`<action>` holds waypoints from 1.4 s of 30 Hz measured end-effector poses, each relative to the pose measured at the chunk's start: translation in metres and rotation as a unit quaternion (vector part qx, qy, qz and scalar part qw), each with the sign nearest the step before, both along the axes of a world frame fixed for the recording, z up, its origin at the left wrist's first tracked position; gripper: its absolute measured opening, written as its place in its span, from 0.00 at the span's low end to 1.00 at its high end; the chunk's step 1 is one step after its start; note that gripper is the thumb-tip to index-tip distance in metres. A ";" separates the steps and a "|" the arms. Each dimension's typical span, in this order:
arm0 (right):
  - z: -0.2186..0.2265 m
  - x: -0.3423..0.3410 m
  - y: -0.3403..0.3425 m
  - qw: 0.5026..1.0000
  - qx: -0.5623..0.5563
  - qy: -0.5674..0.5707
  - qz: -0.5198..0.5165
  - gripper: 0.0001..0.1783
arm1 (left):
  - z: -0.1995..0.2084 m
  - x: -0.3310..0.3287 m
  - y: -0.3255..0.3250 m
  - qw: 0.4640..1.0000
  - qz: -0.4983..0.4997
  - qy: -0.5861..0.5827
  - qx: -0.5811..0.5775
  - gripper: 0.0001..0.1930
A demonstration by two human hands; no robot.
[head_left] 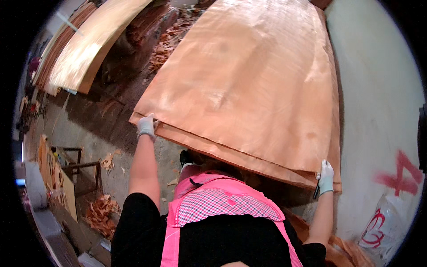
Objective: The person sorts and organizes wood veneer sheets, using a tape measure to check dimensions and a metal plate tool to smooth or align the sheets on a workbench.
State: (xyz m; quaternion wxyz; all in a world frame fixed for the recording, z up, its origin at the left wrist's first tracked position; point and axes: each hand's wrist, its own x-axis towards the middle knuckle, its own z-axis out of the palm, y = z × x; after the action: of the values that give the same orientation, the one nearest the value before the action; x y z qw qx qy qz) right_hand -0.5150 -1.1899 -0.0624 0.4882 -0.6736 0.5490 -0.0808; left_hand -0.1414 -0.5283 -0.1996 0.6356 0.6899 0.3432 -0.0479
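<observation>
A large, thin orange-brown wood veneer sheet (pixel 240 84) lies over a stack of similar sheets (pixel 231 153), whose near edges show just below it. My left hand (pixel 146 127), in a pale glove, grips the sheet's near left corner, with the fingers wrapped over the edge. At the near right corner, my right hand (pixel 326 175), also gloved, pinches the edge. A dark, slim handle-like thing (pixel 316 190) sticks out below the right hand; its kind cannot be made out. Both arms reach forward and wide apart.
At the far left, a stack of lighter veneer sheets (pixel 91 49) bends downward. Torn veneer scraps (pixel 102 216) litter the floor beside a metal-framed stand (pixel 82 169). A pale wall (pixel 378 89) runs close along the right, with a clear plastic bag (pixel 380 227) near it.
</observation>
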 end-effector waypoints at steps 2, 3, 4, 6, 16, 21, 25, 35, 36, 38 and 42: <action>0.003 0.000 0.006 1.000 0.010 -0.006 0.004 0.22 | 0.022 -0.010 -0.015 0.996 0.021 -0.056 0.061 0.20; 0.006 0.002 0.009 1.000 0.012 -0.008 -0.002 0.22 | 0.026 -0.016 -0.019 0.987 0.023 -0.102 0.123 0.21; 0.008 0.003 0.012 1.000 0.015 -0.011 -0.008 0.22 | 0.027 -0.024 -0.030 0.957 0.015 -0.153 0.246 0.23; 0.011 0.000 0.013 1.000 0.010 -0.010 -0.013 0.23 | 0.056 -0.045 -0.082 0.924 -0.047 -0.221 0.309 0.30; 0.023 -0.021 0.013 0.989 0.091 -0.113 -0.024 0.25 | 0.010 -0.055 -0.131 0.675 -0.451 -0.015 0.584 0.44; 0.021 -0.074 0.025 0.987 0.126 -0.102 -0.015 0.14 | 0.011 -0.053 -0.128 0.679 -0.465 0.021 0.568 0.44; 0.003 -0.128 0.014 0.993 -0.089 0.054 -0.060 0.16 | 0.009 -0.053 -0.127 0.679 -0.470 0.043 0.562 0.44; 0.028 -0.240 -0.025 0.929 -0.301 0.175 -0.124 0.16 | 0.023 -0.055 -0.128 0.696 -0.473 0.075 0.535 0.45; 0.034 -0.231 -0.032 0.931 -0.301 0.166 -0.124 0.16 | 0.022 -0.055 -0.129 0.700 -0.474 0.070 0.529 0.45; 0.044 -0.215 -0.045 0.926 -0.314 0.165 -0.127 0.16 | 0.019 -0.053 -0.130 0.702 -0.479 0.062 0.523 0.45; 0.070 -0.173 -0.062 0.918 -0.346 0.160 -0.111 0.16 | 0.018 -0.053 -0.131 0.702 -0.478 0.068 0.523 0.46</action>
State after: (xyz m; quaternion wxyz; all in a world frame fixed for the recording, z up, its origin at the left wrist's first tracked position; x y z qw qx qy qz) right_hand -0.6880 -1.2520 0.0076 0.1185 -0.7388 0.6291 -0.2108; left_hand -0.1944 -0.6596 -0.1814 0.0389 0.9778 -0.0205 -0.2048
